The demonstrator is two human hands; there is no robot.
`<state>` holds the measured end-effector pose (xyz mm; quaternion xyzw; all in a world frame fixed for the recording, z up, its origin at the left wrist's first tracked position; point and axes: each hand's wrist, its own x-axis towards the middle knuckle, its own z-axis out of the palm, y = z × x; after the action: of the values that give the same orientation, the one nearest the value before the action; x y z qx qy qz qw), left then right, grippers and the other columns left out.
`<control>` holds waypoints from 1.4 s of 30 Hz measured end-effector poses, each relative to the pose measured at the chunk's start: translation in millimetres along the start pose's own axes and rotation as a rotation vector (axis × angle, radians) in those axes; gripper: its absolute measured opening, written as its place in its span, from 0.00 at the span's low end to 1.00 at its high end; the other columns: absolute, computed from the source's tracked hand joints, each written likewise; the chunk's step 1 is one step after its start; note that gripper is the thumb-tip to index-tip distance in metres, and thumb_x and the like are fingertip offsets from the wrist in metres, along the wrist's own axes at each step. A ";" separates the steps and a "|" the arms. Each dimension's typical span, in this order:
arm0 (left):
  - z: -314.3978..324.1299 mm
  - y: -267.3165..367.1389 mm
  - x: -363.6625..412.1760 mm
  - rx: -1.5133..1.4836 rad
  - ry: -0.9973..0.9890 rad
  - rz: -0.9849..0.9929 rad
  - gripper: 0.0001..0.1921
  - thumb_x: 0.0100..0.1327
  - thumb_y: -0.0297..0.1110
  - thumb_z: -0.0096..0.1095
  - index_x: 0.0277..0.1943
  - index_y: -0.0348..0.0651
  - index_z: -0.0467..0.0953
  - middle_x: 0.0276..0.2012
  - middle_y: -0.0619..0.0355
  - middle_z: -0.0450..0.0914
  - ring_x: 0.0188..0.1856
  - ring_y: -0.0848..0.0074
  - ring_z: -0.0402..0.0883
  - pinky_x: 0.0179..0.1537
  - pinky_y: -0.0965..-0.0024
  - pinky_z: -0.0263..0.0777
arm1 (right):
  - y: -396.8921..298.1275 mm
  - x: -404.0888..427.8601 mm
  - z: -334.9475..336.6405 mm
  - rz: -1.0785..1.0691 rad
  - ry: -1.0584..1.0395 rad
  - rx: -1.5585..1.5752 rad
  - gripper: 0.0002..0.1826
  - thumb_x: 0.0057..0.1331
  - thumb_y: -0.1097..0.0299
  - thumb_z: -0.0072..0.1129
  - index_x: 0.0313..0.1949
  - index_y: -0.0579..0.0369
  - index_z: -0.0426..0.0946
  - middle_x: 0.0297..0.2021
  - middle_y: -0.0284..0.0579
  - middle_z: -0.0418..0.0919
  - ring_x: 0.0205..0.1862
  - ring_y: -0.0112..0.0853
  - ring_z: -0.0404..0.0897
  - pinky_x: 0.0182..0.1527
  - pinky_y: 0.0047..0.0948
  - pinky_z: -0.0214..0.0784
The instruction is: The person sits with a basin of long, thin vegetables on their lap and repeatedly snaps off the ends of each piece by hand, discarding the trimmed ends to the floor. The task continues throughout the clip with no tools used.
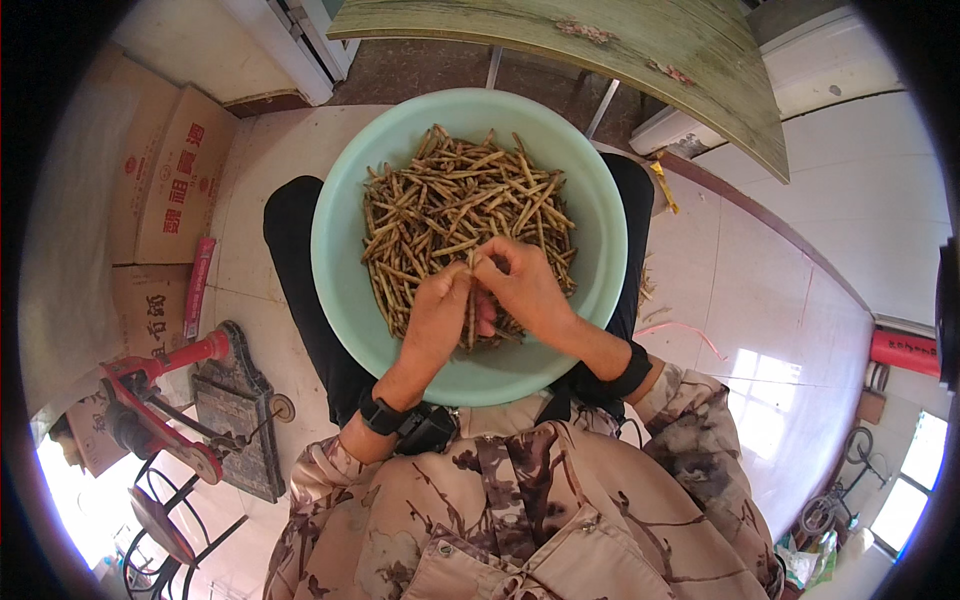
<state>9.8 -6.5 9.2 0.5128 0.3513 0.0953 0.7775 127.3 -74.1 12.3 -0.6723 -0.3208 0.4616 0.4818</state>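
A pale green plastic basin (596, 300) rests across my lap between my knees. It holds a heap of dry brown bean pods (457, 195). Over the lower part of the heap, my left hand (437, 304) and my right hand (525, 281) meet at their fingertips. Pinched between both hands is one bean pod (472, 315), pointing down towards me. My right hand's lower fingers curl behind that pod and are partly hidden. Each wrist wears a black band.
A wood-patterned table (570, 45) stands ahead. Cardboard boxes (180, 180) and a red-framed platform scale (236, 420) are at the left. Pod scraps (646, 289), a yellow wrapper (664, 187) and a pink string (686, 328) lie on the floor at the right.
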 end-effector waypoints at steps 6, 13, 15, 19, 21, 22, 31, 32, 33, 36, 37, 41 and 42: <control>-3.4 1.4 1.1 -0.105 -0.036 -0.063 0.15 0.67 0.34 0.35 0.33 0.34 0.68 0.21 0.55 0.74 0.19 0.76 0.74 0.23 0.76 0.71 | 2.6 2.5 -3.3 0.037 -0.018 0.122 0.07 0.62 0.69 0.47 0.30 0.60 0.70 0.17 0.33 0.71 0.17 0.17 0.68 0.19 0.17 0.58; -5.2 -2.8 3.9 -0.241 -0.041 -0.071 0.11 0.66 0.35 0.41 0.35 0.36 0.69 0.25 0.56 0.75 0.24 0.76 0.76 0.28 0.76 0.72 | 1.8 6.0 -9.2 0.047 -0.033 0.224 0.08 0.63 0.67 0.49 0.32 0.59 0.73 0.19 0.31 0.70 0.18 0.15 0.66 0.19 0.15 0.58; -2.9 1.4 2.5 -0.223 -0.015 -0.063 0.09 0.64 0.33 0.44 0.35 0.37 0.69 0.26 0.57 0.75 0.25 0.76 0.76 0.29 0.76 0.72 | 2.7 7.5 -11.9 0.024 0.020 0.182 0.08 0.63 0.67 0.49 0.33 0.59 0.73 0.19 0.31 0.70 0.18 0.15 0.65 0.19 0.15 0.58; -5.3 -2.5 4.5 -0.224 0.020 0.010 0.04 0.59 0.28 0.55 0.35 0.39 0.69 0.27 0.60 0.75 0.29 0.78 0.77 0.33 0.77 0.71 | -1.8 6.1 -19.3 0.052 0.002 0.116 0.09 0.63 0.67 0.50 0.33 0.60 0.73 0.18 0.30 0.69 0.18 0.15 0.65 0.19 0.16 0.58; -6.4 -3.6 3.5 -0.234 0.005 -0.001 0.05 0.58 0.28 0.57 0.34 0.39 0.69 0.27 0.61 0.75 0.29 0.79 0.76 0.34 0.78 0.71 | -1.8 5.1 -20.0 0.054 -0.001 0.078 0.09 0.63 0.66 0.50 0.33 0.60 0.73 0.18 0.30 0.68 0.18 0.15 0.65 0.19 0.16 0.58; -6.7 -4.0 3.5 -0.245 -0.012 -0.013 0.05 0.57 0.28 0.59 0.33 0.40 0.69 0.27 0.62 0.75 0.29 0.81 0.75 0.34 0.79 0.70 | -1.6 4.0 -19.8 0.061 -0.014 0.091 0.10 0.63 0.66 0.50 0.33 0.60 0.73 0.18 0.30 0.68 0.18 0.15 0.65 0.19 0.16 0.59; -10.0 -8.8 6.0 -0.172 -0.032 0.001 0.04 0.58 0.29 0.57 0.30 0.41 0.70 0.25 0.64 0.74 0.27 0.85 0.71 0.28 0.81 0.67 | -5.2 0.6 -16.9 0.085 -0.043 0.152 0.09 0.62 0.67 0.50 0.33 0.61 0.73 0.19 0.32 0.71 0.19 0.16 0.69 0.18 0.15 0.60; -10.5 -8.7 5.8 -0.173 -0.031 0.002 0.04 0.58 0.29 0.57 0.30 0.41 0.70 0.25 0.64 0.74 0.27 0.85 0.71 0.28 0.81 0.67 | -6.6 0.3 -17.1 0.092 -0.059 0.146 0.09 0.62 0.68 0.49 0.33 0.62 0.73 0.20 0.33 0.71 0.20 0.16 0.70 0.18 0.15 0.60; -10.7 -8.8 5.7 -0.168 -0.034 -0.004 0.04 0.58 0.29 0.56 0.30 0.41 0.70 0.26 0.63 0.75 0.27 0.85 0.72 0.28 0.81 0.67 | -4.7 1.1 -17.2 0.093 -0.060 0.145 0.09 0.62 0.68 0.49 0.33 0.62 0.73 0.20 0.33 0.71 0.20 0.16 0.70 0.18 0.15 0.60; -10.5 -5.7 4.4 -0.184 -0.048 -0.021 0.04 0.59 0.30 0.55 0.31 0.41 0.71 0.27 0.62 0.76 0.28 0.84 0.73 0.28 0.80 0.69 | 1.7 4.1 -16.6 0.124 -0.055 0.207 0.08 0.61 0.69 0.49 0.33 0.61 0.73 0.20 0.33 0.71 0.20 0.17 0.71 0.18 0.15 0.61; -10.6 -4.7 4.1 -0.204 -0.061 -0.032 0.04 0.59 0.30 0.54 0.31 0.40 0.72 0.28 0.61 0.77 0.28 0.83 0.74 0.29 0.80 0.69 | 2.0 4.5 -15.8 0.128 -0.052 0.257 0.07 0.61 0.70 0.50 0.33 0.61 0.73 0.21 0.33 0.72 0.20 0.17 0.71 0.19 0.15 0.62; -13.1 -7.1 5.4 -0.261 -0.079 -0.062 0.05 0.60 0.31 0.54 0.32 0.40 0.72 0.30 0.60 0.78 0.30 0.82 0.75 0.30 0.79 0.71 | 6.0 6.5 -13.2 0.190 -0.041 0.376 0.06 0.60 0.71 0.50 0.32 0.60 0.72 0.22 0.34 0.72 0.20 0.18 0.70 0.19 0.17 0.62; -12.7 -6.4 5.5 -0.280 -0.085 -0.080 0.05 0.60 0.32 0.54 0.32 0.40 0.72 0.30 0.60 0.76 0.30 0.82 0.75 0.29 0.80 0.71 | 7.7 7.0 -13.1 0.191 -0.042 0.375 0.06 0.60 0.71 0.50 0.32 0.60 0.72 0.22 0.34 0.72 0.20 0.18 0.70 0.19 0.17 0.62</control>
<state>4.3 2.7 -1.7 0.3883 0.3215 0.0905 0.8589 142.0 -75.2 4.2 -0.5886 -0.1740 0.5706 0.5456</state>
